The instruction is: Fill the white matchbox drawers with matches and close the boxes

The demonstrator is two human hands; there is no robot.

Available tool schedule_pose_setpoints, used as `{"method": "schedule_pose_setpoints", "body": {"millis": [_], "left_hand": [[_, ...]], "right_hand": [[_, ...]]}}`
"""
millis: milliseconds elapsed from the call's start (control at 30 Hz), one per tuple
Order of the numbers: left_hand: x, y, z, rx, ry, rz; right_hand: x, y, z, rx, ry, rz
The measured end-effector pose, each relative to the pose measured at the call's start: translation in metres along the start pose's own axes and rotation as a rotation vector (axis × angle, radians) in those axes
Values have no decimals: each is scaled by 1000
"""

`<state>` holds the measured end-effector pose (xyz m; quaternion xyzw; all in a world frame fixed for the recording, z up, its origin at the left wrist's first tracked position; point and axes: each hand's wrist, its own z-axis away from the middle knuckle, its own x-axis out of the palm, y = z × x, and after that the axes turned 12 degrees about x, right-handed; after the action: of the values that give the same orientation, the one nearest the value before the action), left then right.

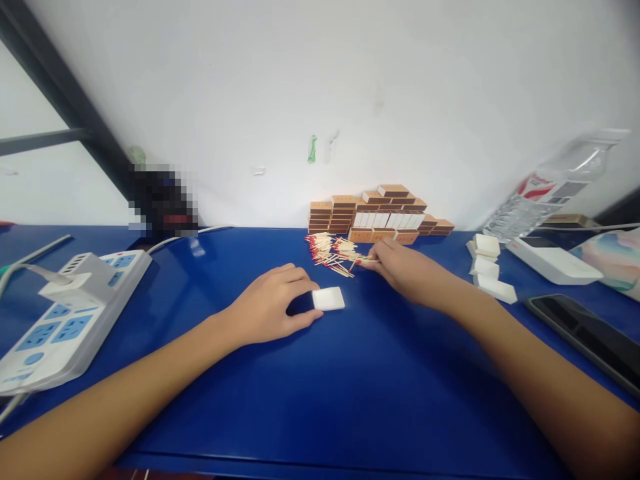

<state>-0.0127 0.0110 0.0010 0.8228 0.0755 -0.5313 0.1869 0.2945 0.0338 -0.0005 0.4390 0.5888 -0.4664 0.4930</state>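
Observation:
Between the thumb and fingers of my left hand is a small white tray, lying on the blue table. My right hand pinches some red-tipped matches at the right side of a loose pile of matches. Behind the pile, stacked matchboxes with brown and orange sides stand against the wall. Several more white trays lie to the right of my right hand, some on top of others.
At the left lies a white power strip with a plug and cables. On the right are a tilted clear bottle, a white device, a dark phone and a colourful pouch.

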Motion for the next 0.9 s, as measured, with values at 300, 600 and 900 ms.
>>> {"method": "schedule_pose_setpoints", "body": {"millis": [300,600,900], "left_hand": [[2,-1,0,-37,33,-36],[2,-2,0,-31,28,-33],[3,3,-1,9,31,-16]], "right_hand": [[-15,-11,11,-92,180,-96],[-9,-58,32,-262,80,-128],[3,-67,38,-339,128,65]]}}
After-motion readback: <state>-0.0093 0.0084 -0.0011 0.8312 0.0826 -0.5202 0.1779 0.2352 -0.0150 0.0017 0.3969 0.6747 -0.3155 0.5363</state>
